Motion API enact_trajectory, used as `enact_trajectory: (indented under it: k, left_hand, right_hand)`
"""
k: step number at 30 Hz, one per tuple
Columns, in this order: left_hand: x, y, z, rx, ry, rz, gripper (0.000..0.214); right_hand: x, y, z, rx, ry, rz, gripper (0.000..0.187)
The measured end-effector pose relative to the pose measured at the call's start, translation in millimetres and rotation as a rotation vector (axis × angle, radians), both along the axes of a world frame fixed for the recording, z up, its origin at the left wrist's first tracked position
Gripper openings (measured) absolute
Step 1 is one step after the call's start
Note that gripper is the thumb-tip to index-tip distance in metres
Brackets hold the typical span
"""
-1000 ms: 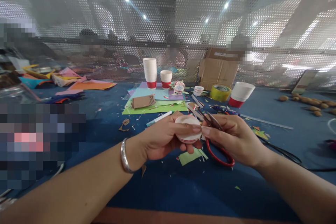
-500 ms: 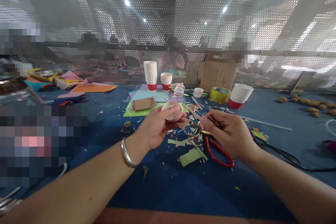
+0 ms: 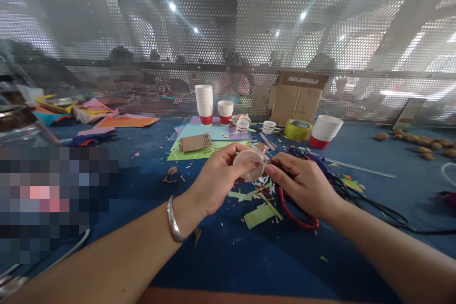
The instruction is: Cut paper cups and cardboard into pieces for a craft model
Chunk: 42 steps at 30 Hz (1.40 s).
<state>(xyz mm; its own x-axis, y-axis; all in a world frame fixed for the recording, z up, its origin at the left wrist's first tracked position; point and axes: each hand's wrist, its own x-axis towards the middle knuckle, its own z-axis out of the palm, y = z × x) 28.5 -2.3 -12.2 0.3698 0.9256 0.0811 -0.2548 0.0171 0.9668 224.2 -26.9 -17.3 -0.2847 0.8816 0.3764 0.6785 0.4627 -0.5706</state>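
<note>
My left hand [image 3: 223,171] grips a cut-down white paper cup [image 3: 245,156], its round face turned toward me and the thumb pressed on it. Close to the cup's right edge, the thumb and fingertips of my right hand [image 3: 302,178] pinch a thin pale strip [image 3: 262,155]. The strip lies along or against the cup's upper right rim; exact contact is hard to tell. Red-handled scissors [image 3: 297,216] lie under my right hand, blades hidden. A blue tool [image 3: 322,165] with a black cord is partly covered behind that hand.
Paper scraps [image 3: 258,216] litter the blue table. Behind are stacked paper cups [image 3: 204,102], a folded cardboard piece [image 3: 195,143], coloured paper [image 3: 178,152], yellow tape [image 3: 298,130], another cup stack [image 3: 326,128] and a cardboard box [image 3: 295,99]. A clear stick [image 3: 359,167] lies right.
My left hand has moved the cut cup right and slightly down. My right hand has shifted slightly left, so the fingertips and strip now meet near the cup's edge.
</note>
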Motion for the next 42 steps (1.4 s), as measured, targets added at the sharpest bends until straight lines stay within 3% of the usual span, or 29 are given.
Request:
enact_trajectory:
  k: [12,20,28,34,42]
  left_hand:
    - [-1,-1,-3.5,0.034,-0.046,-0.179,0.016]
    - [-3,-3,0.4,0.135,-0.017,-0.162,0.014]
    - [-8,0,7.3,0.207,0.053,-0.214,0.015]
    - [-12,2,11.7,0.253,0.129,-0.231,0.015]
    - [-8,-2,4.5,0.344,0.227,-0.077,0.023]
  right_hand:
    - [0,-10,3.4,0.186,0.024,0.05,0.039]
    - [-1,-14,9.7,0.234,-0.003,0.059,0.04]
    - [-2,-15,12.1,0.213,-0.008,0.064,0.041]
    - [-1,-14,11.0,0.097,-0.031,0.074,0.04]
    - [-3,-11,9.6,0.052,-0.011,0.064,0.043]
